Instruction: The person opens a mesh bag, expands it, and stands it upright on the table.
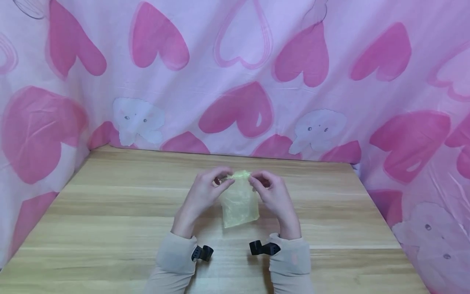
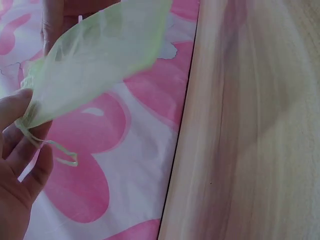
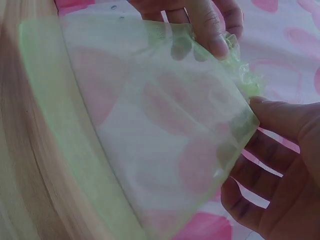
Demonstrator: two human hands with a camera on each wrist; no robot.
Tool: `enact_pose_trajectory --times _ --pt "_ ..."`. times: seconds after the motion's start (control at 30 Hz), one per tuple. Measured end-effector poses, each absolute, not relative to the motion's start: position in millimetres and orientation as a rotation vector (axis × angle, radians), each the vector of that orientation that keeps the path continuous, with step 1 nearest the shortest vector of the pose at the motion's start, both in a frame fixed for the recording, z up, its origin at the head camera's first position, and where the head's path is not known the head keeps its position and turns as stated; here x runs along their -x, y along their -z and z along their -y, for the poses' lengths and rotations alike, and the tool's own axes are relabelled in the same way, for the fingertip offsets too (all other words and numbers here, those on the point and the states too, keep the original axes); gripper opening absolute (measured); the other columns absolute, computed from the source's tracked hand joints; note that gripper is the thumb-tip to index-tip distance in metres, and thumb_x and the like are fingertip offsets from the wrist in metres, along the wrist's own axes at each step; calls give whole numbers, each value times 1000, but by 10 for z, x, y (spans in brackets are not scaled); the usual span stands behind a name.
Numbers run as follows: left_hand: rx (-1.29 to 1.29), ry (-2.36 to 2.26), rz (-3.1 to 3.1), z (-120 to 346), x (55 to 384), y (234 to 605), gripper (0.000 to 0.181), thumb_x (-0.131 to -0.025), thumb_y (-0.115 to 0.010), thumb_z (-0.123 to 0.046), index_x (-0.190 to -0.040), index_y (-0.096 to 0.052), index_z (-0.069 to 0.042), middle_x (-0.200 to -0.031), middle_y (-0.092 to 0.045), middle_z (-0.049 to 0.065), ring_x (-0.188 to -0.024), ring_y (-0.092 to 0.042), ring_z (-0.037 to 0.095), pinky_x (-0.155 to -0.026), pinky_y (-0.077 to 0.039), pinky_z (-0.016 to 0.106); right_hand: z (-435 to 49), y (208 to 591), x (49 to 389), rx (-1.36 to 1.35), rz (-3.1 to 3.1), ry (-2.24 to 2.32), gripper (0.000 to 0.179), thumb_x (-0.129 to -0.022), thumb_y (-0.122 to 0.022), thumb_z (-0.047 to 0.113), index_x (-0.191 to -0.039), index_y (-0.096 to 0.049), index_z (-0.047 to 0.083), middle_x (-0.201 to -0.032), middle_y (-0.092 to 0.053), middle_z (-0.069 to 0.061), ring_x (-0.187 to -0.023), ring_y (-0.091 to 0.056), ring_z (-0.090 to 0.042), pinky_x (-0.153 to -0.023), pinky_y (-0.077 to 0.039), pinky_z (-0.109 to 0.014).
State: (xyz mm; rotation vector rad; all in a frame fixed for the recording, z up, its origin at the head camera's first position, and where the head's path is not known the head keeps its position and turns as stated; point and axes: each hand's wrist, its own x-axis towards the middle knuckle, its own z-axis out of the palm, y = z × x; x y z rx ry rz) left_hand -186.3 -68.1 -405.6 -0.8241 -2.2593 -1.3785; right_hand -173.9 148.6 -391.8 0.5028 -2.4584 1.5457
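Note:
A sheer pale yellow-green drawstring pouch (image 1: 240, 204) hangs between both hands over the table, its gathered, ruffled mouth at the top. My left hand (image 1: 207, 188) pinches one corner of the mouth between thumb and fingers; in the left wrist view a thin drawstring (image 2: 62, 150) dangles below those fingers. The right hand (image 1: 271, 190) pinches the opposite corner, with the thumb (image 3: 272, 107) on the near face and fingers behind the mesh. Through the see-through fabric (image 3: 150, 110) the pink pattern shows, and no contents appear inside.
A wood-grain table (image 1: 110, 228) spreads under the hands. Pink and white heart-print cloth (image 1: 235, 81) hangs along its back and both sides. Black wrist cameras on straps (image 1: 203, 253) sit on both sleeved wrists.

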Motion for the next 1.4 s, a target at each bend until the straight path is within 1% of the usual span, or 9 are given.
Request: enact_pose_trajectory --times 0.13,0.2,0.33,0.53,0.7,0.83,1.07,1.27,1.4 --pt "825 1378 2269 676 1850 4022 17 -89 -72 -10 -106 -68 -8 -84 -66 -3 -68 -57 8 -58 -50 25 -1481 3899 1723 -474 2478 -1577 9 -95 -66 12 -99 -68 5 -83 -66 -9 -71 -62 -25 -60 -50 -27" --pt "831 1373 2276 673 1842 4009 16 -90 -71 -9 -105 -68 -8 -84 -66 -3 -68 -58 8 -58 -50 25 -1477 3892 1712 -466 2474 -1583 13 -92 -69 11 -102 -63 4 -87 -63 -10 -76 -61 -24 -65 -50 -30" --pt "860 1355 2301 658 1842 4008 12 -90 -71 -7 -99 -65 -10 -85 -65 -4 -68 -58 7 -59 -50 25 -1474 3886 1698 -494 2438 -1563 35 -86 -77 11 -111 -53 5 -101 -58 -9 -93 -56 -22 -80 -49 -41" --pt "878 1351 2354 633 1831 3992 10 -90 -70 -7 -98 -64 -10 -83 -64 -5 -70 -59 6 -61 -51 24 -1457 3900 1719 -723 2403 -1419 42 -84 -78 10 -121 -60 6 -117 -58 -6 -109 -53 -27 -86 -46 -51" --pt "906 1345 2357 624 1819 3982 7 -92 -68 -8 -96 -63 -11 -79 -60 -4 -69 -55 7 -62 -49 25 -1424 3912 1719 -822 2399 -1352 33 -85 -77 8 -115 -64 6 -112 -62 -3 -105 -55 -20 -81 -50 -45" --pt "933 1309 2343 622 1817 3992 3 -94 -65 -11 -97 -65 -11 -84 -60 -5 -74 -54 8 -67 -49 25 -1403 3929 1720 -869 2408 -1339 26 -86 -75 6 -110 -65 4 -107 -64 -2 -100 -56 -18 -79 -50 -40" --pt "966 1290 2333 617 1812 4007 7 -97 -62 -16 -98 -69 -15 -94 -63 -8 -84 -58 6 -73 -51 26 -1394 3915 1708 -823 2549 -1387 12 -89 -73 11 -96 -64 13 -88 -62 6 -80 -57 -13 -78 -50 -41" --pt "979 1347 2414 650 1829 4017 7 -99 -59 -19 -100 -66 -16 -89 -61 -6 -78 -54 8 -70 -50 28 -1431 3882 1699 -738 2599 -1391 14 -87 -75 12 -88 -61 13 -80 -61 6 -76 -58 -16 -77 -51 -42" --pt "964 1407 2476 704 1852 4032 7 -99 -59 -21 -99 -64 -16 -84 -61 -4 -76 -55 9 -71 -50 29 -1459 3861 1696 -722 2608 -1401 16 -86 -76 12 -88 -60 13 -80 -61 4 -76 -59 -19 -70 -51 -38"
